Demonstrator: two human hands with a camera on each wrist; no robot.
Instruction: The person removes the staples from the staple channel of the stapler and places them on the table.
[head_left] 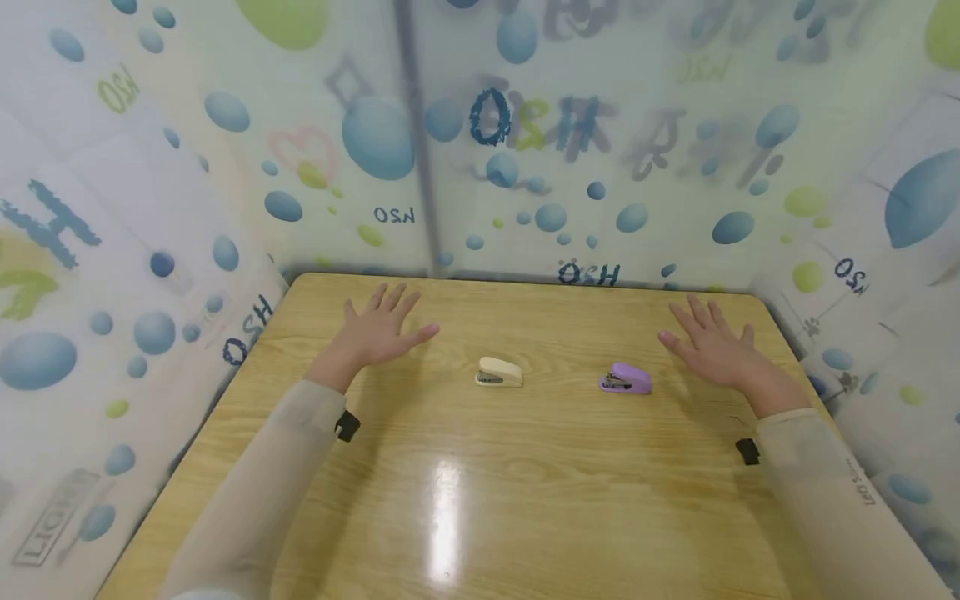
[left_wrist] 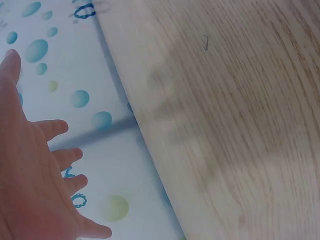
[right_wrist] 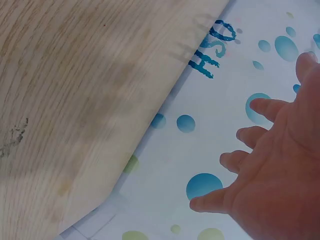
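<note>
Two small staplers lie on the wooden table between the hands in the head view: a cream stapler (head_left: 500, 372) near the middle and a purple stapler (head_left: 627, 379) to its right. My left hand (head_left: 377, 331) is spread over the table to the left of the cream stapler, its thumb pointing toward it. To the right of the purple stapler, my right hand (head_left: 716, 350) is spread too, with nothing in it. Both wrist views show straight, parted fingers, the left hand (left_wrist: 35, 175) and the right hand (right_wrist: 280, 155) each holding nothing.
The wooden table (head_left: 480, 475) has its far edge close to a patterned curtain (head_left: 465, 192) with bubbles and lettering. Similar sheets close off both sides. Each sleeve carries a small black piece at the cuff, such as the left one (head_left: 347, 426).
</note>
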